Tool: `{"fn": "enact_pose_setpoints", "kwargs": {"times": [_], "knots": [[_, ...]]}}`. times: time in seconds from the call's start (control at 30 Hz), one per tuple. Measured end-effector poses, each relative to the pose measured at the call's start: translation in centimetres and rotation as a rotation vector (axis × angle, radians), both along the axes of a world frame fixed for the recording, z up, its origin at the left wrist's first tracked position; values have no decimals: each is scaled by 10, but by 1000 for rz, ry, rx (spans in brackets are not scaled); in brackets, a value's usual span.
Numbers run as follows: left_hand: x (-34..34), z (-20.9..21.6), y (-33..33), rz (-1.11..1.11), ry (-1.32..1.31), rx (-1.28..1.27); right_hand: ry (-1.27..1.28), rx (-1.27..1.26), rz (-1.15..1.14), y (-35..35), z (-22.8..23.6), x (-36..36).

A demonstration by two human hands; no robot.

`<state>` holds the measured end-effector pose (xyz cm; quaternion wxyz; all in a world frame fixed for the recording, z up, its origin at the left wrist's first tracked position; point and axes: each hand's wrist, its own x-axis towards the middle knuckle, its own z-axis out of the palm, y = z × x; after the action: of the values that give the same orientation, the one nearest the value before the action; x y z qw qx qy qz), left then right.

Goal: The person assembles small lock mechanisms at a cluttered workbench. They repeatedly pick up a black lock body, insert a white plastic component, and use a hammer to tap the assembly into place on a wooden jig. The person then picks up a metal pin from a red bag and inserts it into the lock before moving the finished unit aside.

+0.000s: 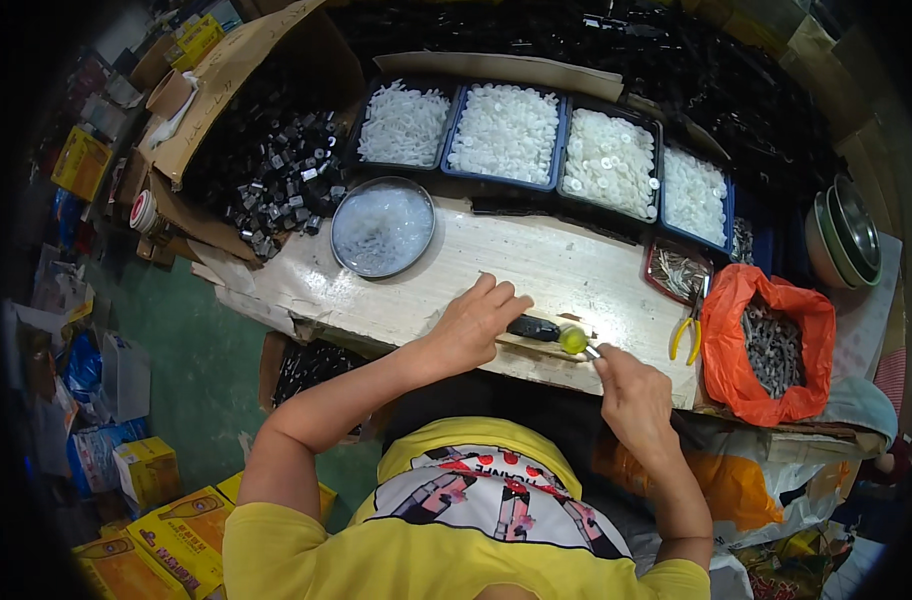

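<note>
My right hand (636,390) is closed round the metal handle of a small mallet with a yellow-green head (573,340). The head is slightly blurred and appears at the right end of a dark, elongated black piece (533,328) near the bench's front edge. At that piece's left end is my left hand (476,325), fingers bent and closed against it; part of its grip is hidden. A pale strip lies under the black piece. Beyond my left hand stands a round metal dish (383,228) of clear, wet-looking contents.
Trays of small white plastic parts (506,132) line the back of the white bench (516,250). Left lies a heap of black blocks (291,180) beside a cardboard box. To the right are yellow-handled pliers (687,335), a red tray of metal pins (679,270) and an orange bag (726,350) of grey parts.
</note>
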<state>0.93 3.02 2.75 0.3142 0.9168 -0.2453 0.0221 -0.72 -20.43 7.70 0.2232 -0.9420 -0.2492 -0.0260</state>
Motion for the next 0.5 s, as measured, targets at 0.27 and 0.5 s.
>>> {"fn": "enact_pose_setpoints", "kwargs": {"times": [0.27,0.5], "knots": [[-10,-15,0,146,-59,-178,150,-162,-5,35,0,30],[-41,-34,-8,441,-295,-243,147,-90,70,58,-4,40]]}}
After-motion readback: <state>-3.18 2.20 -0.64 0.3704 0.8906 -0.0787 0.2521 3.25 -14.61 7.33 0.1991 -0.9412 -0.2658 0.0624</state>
